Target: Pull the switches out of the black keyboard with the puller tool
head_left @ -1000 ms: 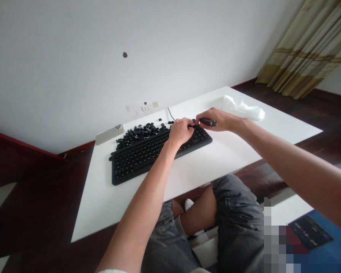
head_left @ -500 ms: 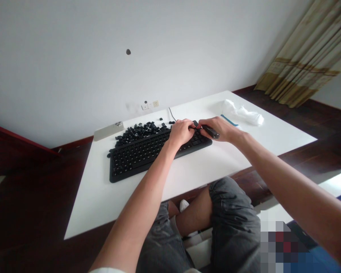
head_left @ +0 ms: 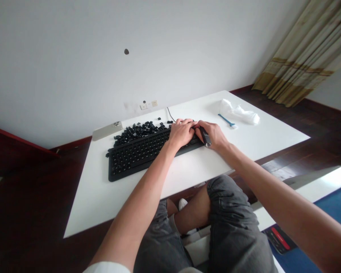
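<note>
A black keyboard [head_left: 139, 153] lies at a slant on the white table [head_left: 91, 204], with many of its keys stripped of caps. My left hand [head_left: 182, 132] is bent over the keyboard's right end, fingers close together and resting on it. Against its fingertips comes my right hand [head_left: 214, 136], closed around a black-handled tool [head_left: 205, 137] with a shiny butt end. The tool's working tip is hidden between the two hands, over the right-hand keys. Loose black keycaps [head_left: 138, 131] are heaped along the keyboard's far edge.
A phone [head_left: 106, 131] lies face down at the table's far left. To the right are a blue brush [head_left: 226, 120] and a crumpled clear plastic bag [head_left: 241, 113]. A thin cable [head_left: 170, 113] runs toward the wall sockets [head_left: 149, 105]. My knees are below the front edge.
My right hand has turned the tool steeper, its butt end swinging toward me and left. A dark piece seen between my fingertips is now covered. My left hand's fingers lie flatter over the keyboard.
</note>
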A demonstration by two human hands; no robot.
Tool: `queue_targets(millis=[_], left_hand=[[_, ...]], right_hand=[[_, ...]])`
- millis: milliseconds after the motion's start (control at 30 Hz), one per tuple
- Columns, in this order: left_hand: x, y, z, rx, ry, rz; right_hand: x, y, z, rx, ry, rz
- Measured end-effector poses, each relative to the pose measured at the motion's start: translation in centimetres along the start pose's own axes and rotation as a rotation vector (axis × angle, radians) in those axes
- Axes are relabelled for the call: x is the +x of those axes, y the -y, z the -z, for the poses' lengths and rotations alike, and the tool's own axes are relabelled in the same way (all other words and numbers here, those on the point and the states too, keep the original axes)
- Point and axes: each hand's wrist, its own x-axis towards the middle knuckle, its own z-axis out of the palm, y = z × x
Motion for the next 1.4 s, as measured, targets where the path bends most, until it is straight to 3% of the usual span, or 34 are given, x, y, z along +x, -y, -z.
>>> queue_targets(millis=[200,500,767,1033,1267,1400], left_hand=[[-0.2,0.0,-0.1,-0.032,0.162,-0.044],[-0.6,0.0,0.1,-0.007,0.205,-0.071],[-0.8,-0.5,0.4,0.014,0.180,-0.053],[-0.1,-1.2,-1.0,0.013,0.035,-0.029],[1.4,-0.6,-0.9,-0.024,0.070,-0.172],[1.4,-0.6,-1.0,-0.023,0.054,-0.187]], right_hand=[[-0.1,0.2,-0.2,-0.003,-0.034,0.017],[0.0,0.7,-0.2,-0.016,-0.061,0.002],[0.0,1.1,0.0,-0.003,-0.046,-0.017],[0.0,1.1,-0.3,-0.034,-0.063,-0.023],[-0.1,1.1,-0.1,-0.010,-0.078,-0.009],[0.0,1.3,0.1,-0.003,-0.050,-0.002]])
